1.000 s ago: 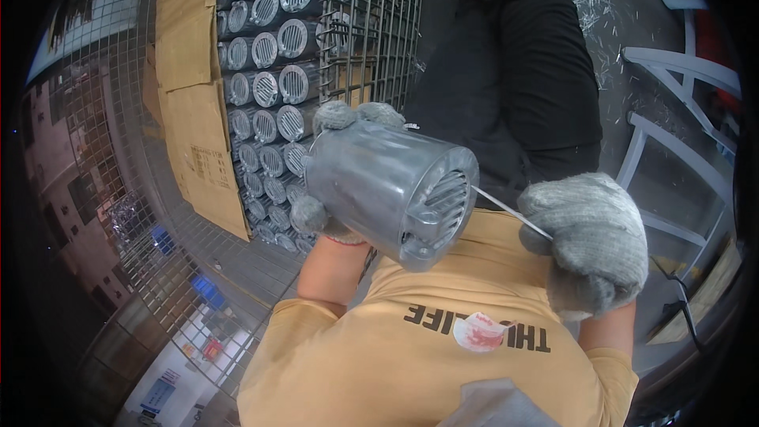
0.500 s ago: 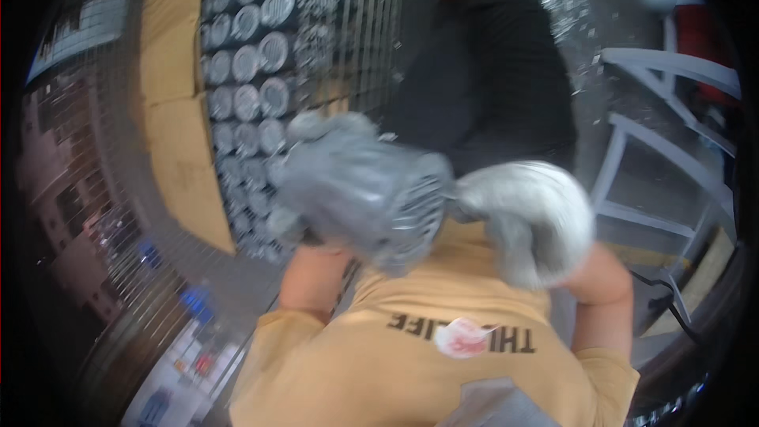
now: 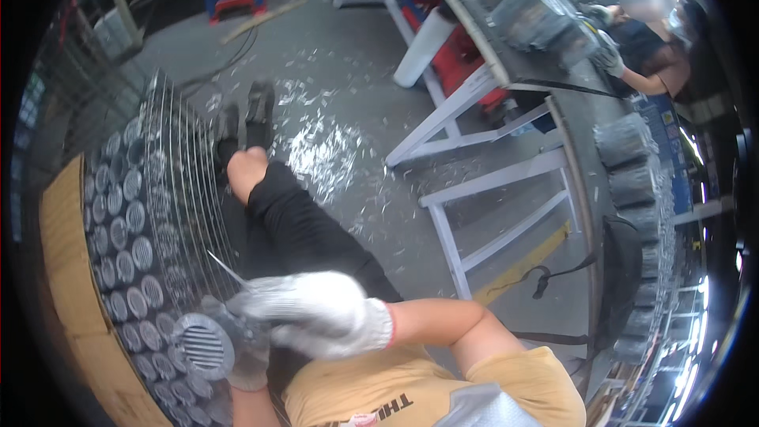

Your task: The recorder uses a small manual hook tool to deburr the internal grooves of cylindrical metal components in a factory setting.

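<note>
My left hand (image 3: 251, 370), in a grey-white work glove and partly hidden, is closed around a grey rounded part (image 3: 204, 345). The part's round end has slots like a grille and faces up toward me. Over the part's right side, my right hand (image 3: 320, 312) in a white glove is closed and blurred by motion. A thin, pointed blade-like tool (image 3: 227, 267) sticks out from its fingers toward the upper left. The tool's handle is hidden in the glove.
On the left, a wire cage (image 3: 186, 182) holds several similar slotted parts, with cardboard (image 3: 67, 269) along its side. Bright shavings (image 3: 320, 154) litter the floor ahead. White-legged tables (image 3: 506, 174) stand at right, with wrapped parts (image 3: 628, 182). A co-worker's gloved hand (image 3: 609, 54) is at far right.
The view has swung toward the floor and tables. My hands and the grey part now appear lower left, its slotted end turned up toward me. The blade-like tool now shows at my right hand.
</note>
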The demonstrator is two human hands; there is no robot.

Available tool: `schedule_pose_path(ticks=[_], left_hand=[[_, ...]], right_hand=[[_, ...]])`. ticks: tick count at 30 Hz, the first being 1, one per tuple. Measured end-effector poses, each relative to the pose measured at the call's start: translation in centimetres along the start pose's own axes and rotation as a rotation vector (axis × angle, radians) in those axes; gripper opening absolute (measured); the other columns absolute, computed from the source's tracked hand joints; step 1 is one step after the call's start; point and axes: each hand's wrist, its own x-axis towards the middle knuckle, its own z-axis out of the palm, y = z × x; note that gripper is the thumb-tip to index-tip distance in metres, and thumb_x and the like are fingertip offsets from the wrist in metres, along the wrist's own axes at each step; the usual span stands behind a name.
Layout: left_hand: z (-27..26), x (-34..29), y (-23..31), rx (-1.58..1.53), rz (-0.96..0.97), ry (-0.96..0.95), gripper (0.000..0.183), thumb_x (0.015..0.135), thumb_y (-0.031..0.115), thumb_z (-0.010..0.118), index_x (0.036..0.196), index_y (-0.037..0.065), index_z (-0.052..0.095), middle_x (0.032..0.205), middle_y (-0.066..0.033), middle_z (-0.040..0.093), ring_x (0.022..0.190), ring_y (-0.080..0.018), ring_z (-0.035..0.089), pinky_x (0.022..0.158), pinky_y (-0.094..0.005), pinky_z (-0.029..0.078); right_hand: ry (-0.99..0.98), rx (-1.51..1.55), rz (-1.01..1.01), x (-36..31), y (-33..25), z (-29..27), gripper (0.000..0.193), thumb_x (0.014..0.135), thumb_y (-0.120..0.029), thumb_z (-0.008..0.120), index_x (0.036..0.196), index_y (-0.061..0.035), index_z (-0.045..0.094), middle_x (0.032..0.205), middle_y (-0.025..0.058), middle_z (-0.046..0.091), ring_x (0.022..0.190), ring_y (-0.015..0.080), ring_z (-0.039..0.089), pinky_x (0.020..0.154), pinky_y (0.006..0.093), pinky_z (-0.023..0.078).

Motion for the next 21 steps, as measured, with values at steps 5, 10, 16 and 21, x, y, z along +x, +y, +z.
schedule_pose_path(ticks=[5, 10, 16, 21], left_hand=[[3.8, 4.5, -1.5, 0.329, 0.027, 0.063, 0.081, 0.093, 0.058, 0.057, 0.153, 0.007, 0.037, 0.144, -0.0135, 0.05, 0.134, -0.0268, 0.05, 0.114, -0.0454, 0.041], [8.7, 8.1, -2.2, 0.697, 0.045, -0.071, 0.091, 0.091, 0.068, 0.054, 0.153, 0.003, 0.037, 0.145, -0.0147, 0.05, 0.134, -0.0294, 0.05, 0.115, -0.0445, 0.04], [9.1, 11.8, 0.5, 0.218, -0.051, -0.286, 0.088, 0.104, 0.059, 0.038, 0.159, -0.007, 0.019, 0.16, -0.027, 0.033, 0.151, -0.0428, 0.027, 0.128, -0.0538, 0.016], [12.7, 13.7, 0.8, -0.088, -0.093, -0.197, 0.084, 0.102, 0.058, 0.046, 0.155, -0.005, 0.032, 0.161, -0.0293, 0.031, 0.151, -0.0454, 0.027, 0.128, -0.0562, 0.011]], right_hand=[[-0.161, -0.168, 0.28, 4.1, -3.1, -0.1, 0.079, 0.073, -0.03, 0.087, 0.136, -0.0009, 0.049, 0.104, 0.0204, 0.066, 0.101, 0.037, 0.068, 0.089, 0.0411, 0.055], [-0.179, -0.184, 0.454, 6.1, -4.3, -4.5, 0.077, 0.068, -0.024, 0.087, 0.132, -0.0026, 0.051, 0.117, 0.017, 0.067, 0.108, 0.0313, 0.069, 0.096, 0.0369, 0.055], [0.216, -0.464, 0.267, 6.4, -2.4, -14.5, 0.062, 0.077, -0.031, 0.085, 0.129, -0.0063, 0.061, 0.116, 0.0082, 0.065, 0.104, 0.0217, 0.066, 0.087, 0.0352, 0.055], [0.9, -0.695, 0.248, -2.7, -14.8, -36.7, 0.038, 0.098, -0.021, 0.064, 0.125, 0.0049, 0.064, 0.122, 0.0112, 0.065, 0.112, 0.0201, 0.062, 0.098, 0.0337, 0.049]])
